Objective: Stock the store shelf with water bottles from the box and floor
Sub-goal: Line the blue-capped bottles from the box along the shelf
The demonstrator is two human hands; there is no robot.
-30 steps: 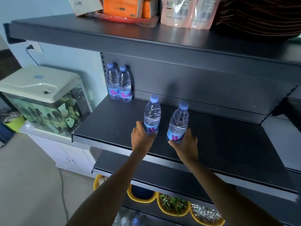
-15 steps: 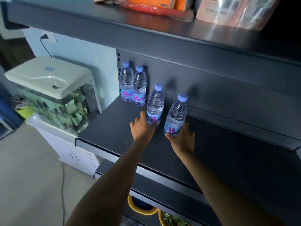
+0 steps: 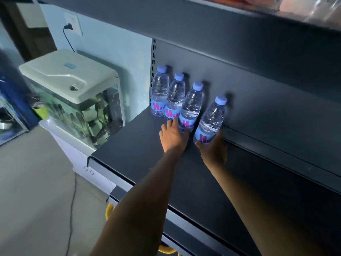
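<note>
Dark grey metal makes up the shelf, and it is seen from above with a dark back panel behind it. Another dark shelf is fixed higher up, and some blurred packets are kept on top of it. At the left a pale blue wall is seen, with a black plug pushed into a socket. A fish tank with a cream lid is placed beside the shelf, on a white cabinet. The floor is grey, and a thin cable is laid across it.

Four water bottles with blue caps are lined up at the back left of the shelf. The first bottle and the second bottle are stood upright, touching each other, close to the back panel. The third bottle is gripped low down by the left hand, and it is pressed against the second one. The fourth bottle is gripped at its base by the right hand, and it is tilted a little, just beside the third. Both hands are closed around their bottles
</note>
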